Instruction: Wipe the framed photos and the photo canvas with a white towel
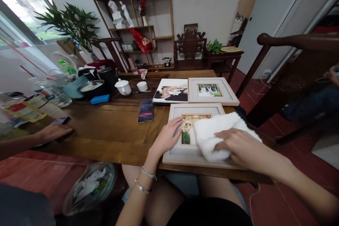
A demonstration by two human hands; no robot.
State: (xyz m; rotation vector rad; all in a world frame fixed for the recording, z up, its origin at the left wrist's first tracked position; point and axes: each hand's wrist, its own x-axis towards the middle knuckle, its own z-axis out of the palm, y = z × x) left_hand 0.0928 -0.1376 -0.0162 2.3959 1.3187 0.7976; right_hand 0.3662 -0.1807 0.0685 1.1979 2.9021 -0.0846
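Where the table [106,123] began at left: a co-worker's hand [57,133] lay on the varnished brown wood.
Blue packet [100,99]: small, oblong and flat-topped; it sat near the teapot.
Teapot [123,87]: glossy white, round-bellied, its lid topped by a knob.
Cup [142,86]: white, short and smooth, just beside the teapot.
Dark oblong item [146,110]: flat, its face obscured; identity could not be told.
Left hand [167,137]: fingers extended and lightly spread, laid on the left part of the lower frame, tips at the edge of the inset picture; the wrist bore a pale bangle and a silvery bracelet.
Print [171,90]: flat panel, white background, partly pixelated, beside the upper frame.
Lower frame [182,153]: pale wood, square-cornered, lying flat along the table's near edge; a light grey mount surrounded an inset picture [186,137] in tan and green, its right portion covered by the cloth.
Upper frame [212,99]: matching pale wood, farther back, holding a greenish outdoor photograph.
Cloth [209,132]: white, thick, fluffy, bunched over the lower frame's right half and beyond its edge.
Right hand [233,144]: slightly blurred, fingers bent, gripping a fold of the cloth against the frame.
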